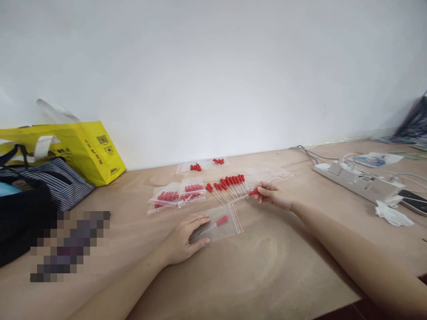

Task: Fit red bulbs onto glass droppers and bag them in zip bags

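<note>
My left hand (188, 235) lies on the end of a clear zip bag (231, 229), thumb and fingers apart. Inside that bag shows one dropper (222, 220) with a red rubber bulb. My right hand (271, 195) pinches the red bulb of another dropper (254, 192) between thumb and fingers, just past the open-looking red-striped end of the bag. Its tube points left, toward a row of loose droppers (230, 183) lying side by side with their bulbs away from me. Left of the row are several filled zip bags (168, 195) with red bulbs inside.
Farther back by the wall is a clear bag with red-bulbed droppers (195, 167). A yellow bag (90, 151) and a striped bag (71, 182) stand at left. At right are a white power strip (353, 182) with cables, a crumpled tissue (393, 214) and a phone (415, 201).
</note>
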### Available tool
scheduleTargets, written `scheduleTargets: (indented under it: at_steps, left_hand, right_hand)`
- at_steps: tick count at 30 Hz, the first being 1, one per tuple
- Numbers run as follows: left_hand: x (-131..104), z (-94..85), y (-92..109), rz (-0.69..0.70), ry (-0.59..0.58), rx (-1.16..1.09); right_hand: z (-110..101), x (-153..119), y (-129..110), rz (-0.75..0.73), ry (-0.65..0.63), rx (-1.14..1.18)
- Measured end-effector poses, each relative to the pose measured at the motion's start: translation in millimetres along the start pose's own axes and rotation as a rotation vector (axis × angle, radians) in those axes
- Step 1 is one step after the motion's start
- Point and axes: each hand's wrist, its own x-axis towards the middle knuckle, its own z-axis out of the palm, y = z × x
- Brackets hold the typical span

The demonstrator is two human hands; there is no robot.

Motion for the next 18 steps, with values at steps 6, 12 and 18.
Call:
scheduleTargets:
  at_steps: [6, 12, 18]
  left_hand:
    - [-1, 0.7, -1, -0.014, -0.013, 0.009]
    - [-1, 0.3, 0, -0.015, -0.026, 0.001]
    - [0, -0.5, 0, -0.020, -0.022, 0.003]
  right_hand:
    - [-31, -3, -7, 0.012, -0.049, -0.035]
    - [-29, 0, 2, 0.061, -0.115, -0.036]
    - [-5, 0, 11, 0.065, -0.229, -0.044]
